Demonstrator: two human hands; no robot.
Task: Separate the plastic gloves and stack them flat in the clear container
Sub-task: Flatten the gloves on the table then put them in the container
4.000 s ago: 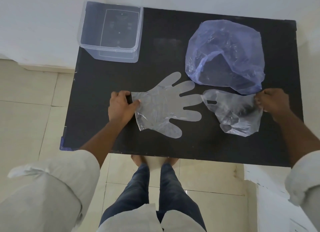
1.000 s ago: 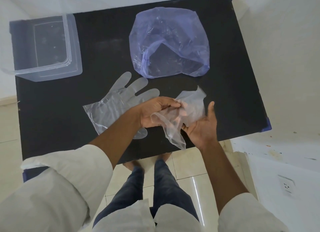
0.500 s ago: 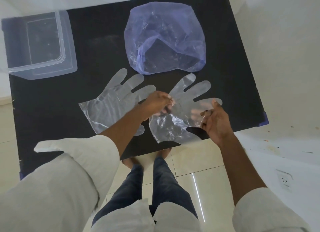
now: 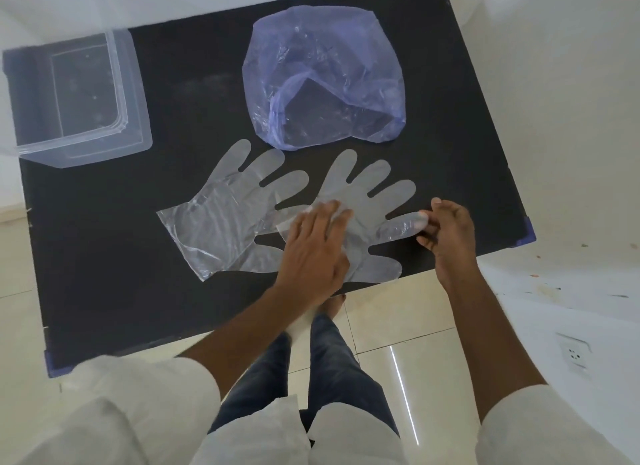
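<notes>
Two gloves lay flat on the black table (image 4: pixel 104 256), side by side and overlapping slightly at their fingers. The right glove (image 4: pixel 367 204) was pressed down at its palm by the left hand (image 4: pixel 315 253), fingers extended and close together. One finger of that glove was pinched between the thumb and fingertips of the right hand (image 4: pixel 446 229). The left glove (image 4: pixel 225 218) was touched by neither hand. The container (image 4: pixel 135 93) stood at the table's far left corner. A bluish bag (image 4: pixel 325 76) lay beyond the gloves.
</notes>
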